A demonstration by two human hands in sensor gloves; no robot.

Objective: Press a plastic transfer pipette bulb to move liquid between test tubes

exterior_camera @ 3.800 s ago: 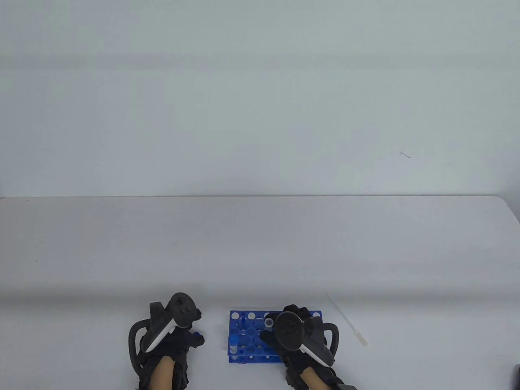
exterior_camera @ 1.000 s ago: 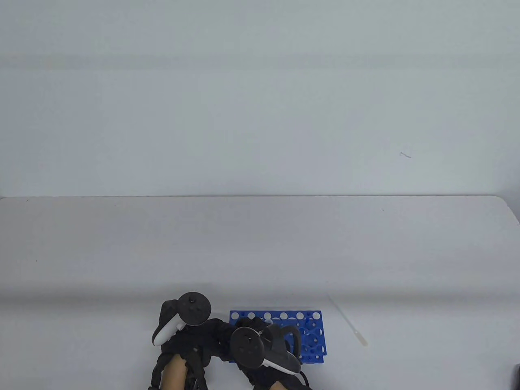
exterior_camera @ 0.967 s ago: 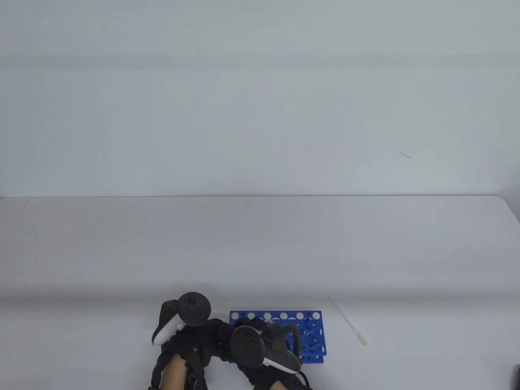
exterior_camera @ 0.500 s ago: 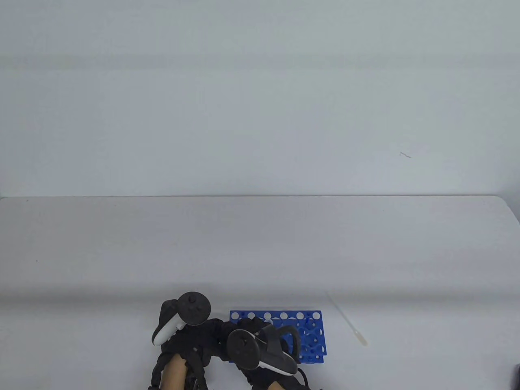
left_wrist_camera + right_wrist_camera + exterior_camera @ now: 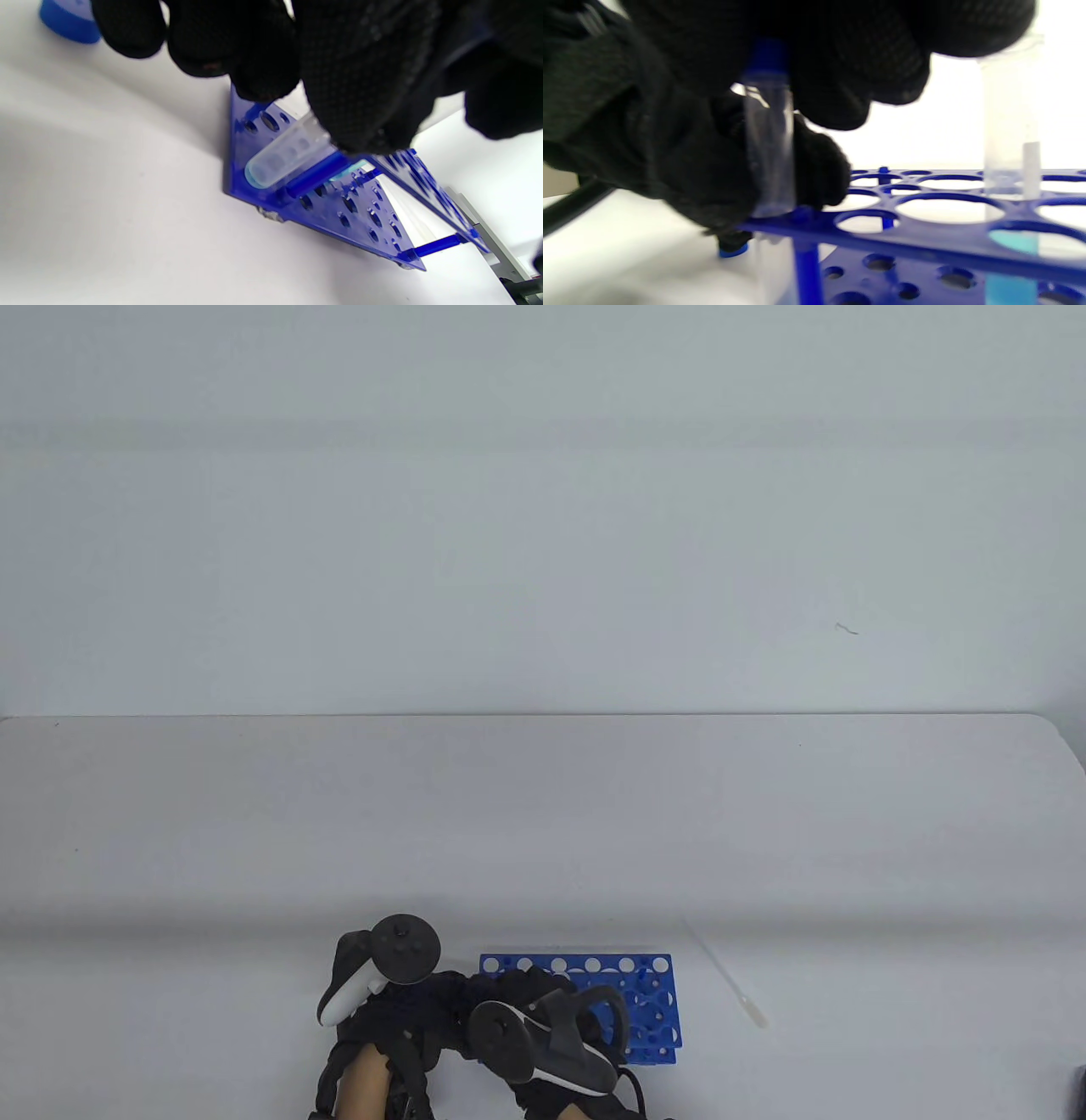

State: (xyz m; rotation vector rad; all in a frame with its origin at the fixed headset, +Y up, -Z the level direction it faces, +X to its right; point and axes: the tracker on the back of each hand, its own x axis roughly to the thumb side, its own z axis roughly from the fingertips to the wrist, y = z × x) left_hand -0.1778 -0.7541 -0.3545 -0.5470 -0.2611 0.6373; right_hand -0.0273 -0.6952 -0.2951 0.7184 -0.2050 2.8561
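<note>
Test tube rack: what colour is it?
Blue; the test tube rack shows best in the left wrist view.

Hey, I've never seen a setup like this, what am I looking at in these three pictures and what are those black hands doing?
These are a person's hands in black sensor gloves, each with a tracker strapped on its back. One camera looks down at the table; the others sit on the wrists. On the white table stands a blue test tube rack; a plastic pipette lies untouched beside it. The left hand steadies a clear capped tube standing in the rack, while the right hand grips its blue cap. Another tube holds blue liquid.
</note>
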